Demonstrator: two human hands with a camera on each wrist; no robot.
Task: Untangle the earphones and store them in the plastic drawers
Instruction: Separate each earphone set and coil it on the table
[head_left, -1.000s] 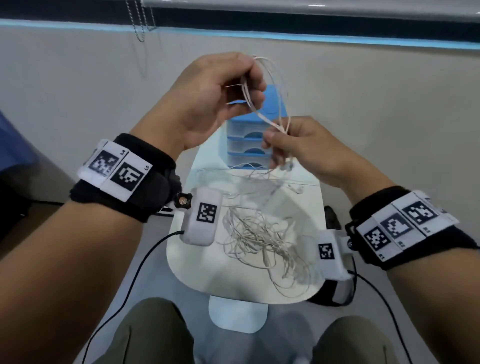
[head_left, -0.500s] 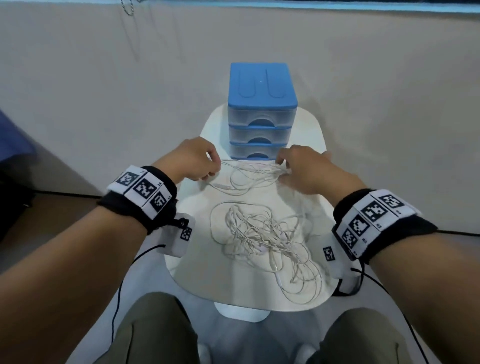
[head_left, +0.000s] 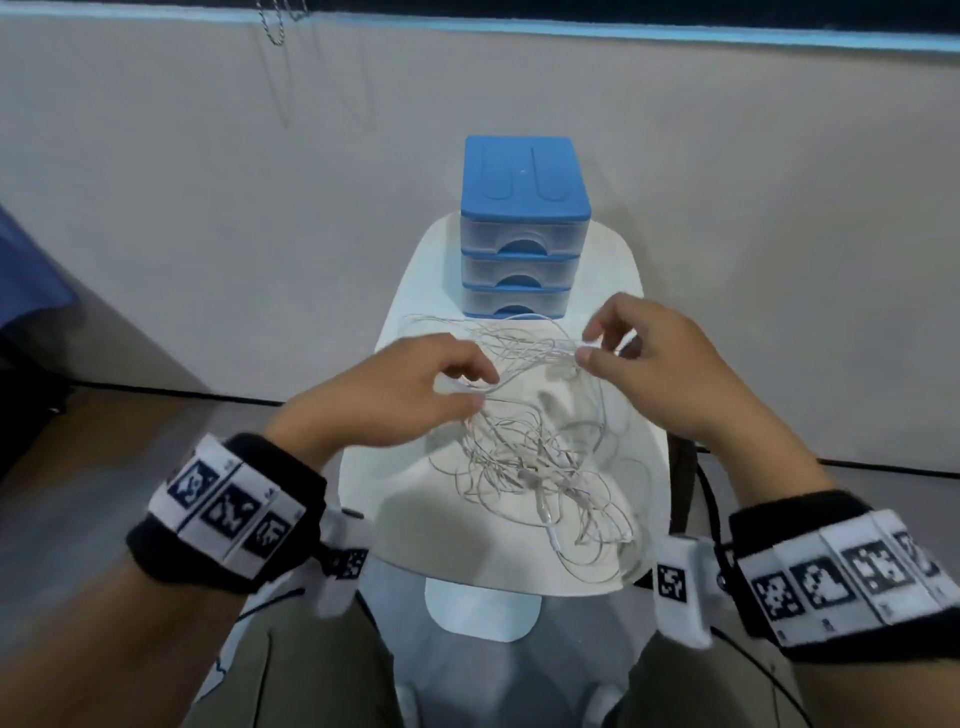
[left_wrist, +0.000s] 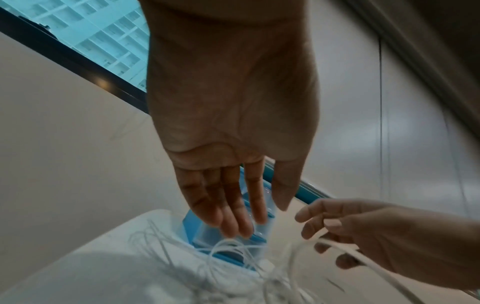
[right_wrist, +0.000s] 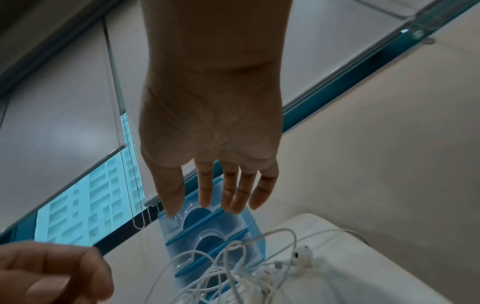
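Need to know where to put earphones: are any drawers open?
All shut: the three drawers sit flush in the blue unit; none is pulled out.

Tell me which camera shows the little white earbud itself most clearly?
The right wrist view: the earbud lies sharp and close on the table, beside the drawers. The head view shows only thin tangled cables; the left wrist view shows blurred cables, no clear earbud.

bare forearms, black wristbands (head_left: 228, 514) bearing white square-code tags, white camera pods (head_left: 678, 590) with black cables, olive trousers (head_left: 311, 670).
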